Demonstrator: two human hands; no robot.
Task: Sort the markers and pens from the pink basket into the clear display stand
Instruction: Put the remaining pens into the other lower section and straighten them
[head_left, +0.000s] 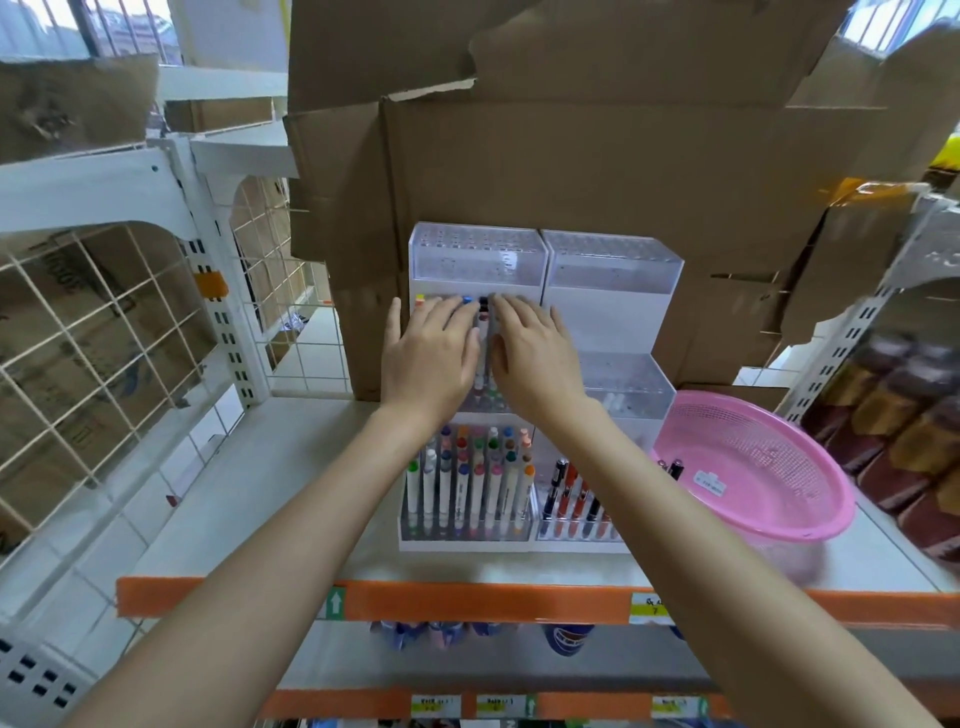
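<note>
Pressing both palms flat on the markers (483, 332) in the display stand's (613, 291) middle tier, my left hand (428, 358) and right hand (535, 358) grip nothing; shoving unevenly could tip them. Two pens (670, 466) remain in the pink basket (810, 499) beside the stand.

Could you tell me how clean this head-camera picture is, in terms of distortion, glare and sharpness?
Head view: wide-angle bending curves the shelf uprights at the edges; daylight blows out the top-corner windows; the clear display stand looks milky, its holes soft; both hands are slightly soft; the pink basket blurs at its near rim.
</note>
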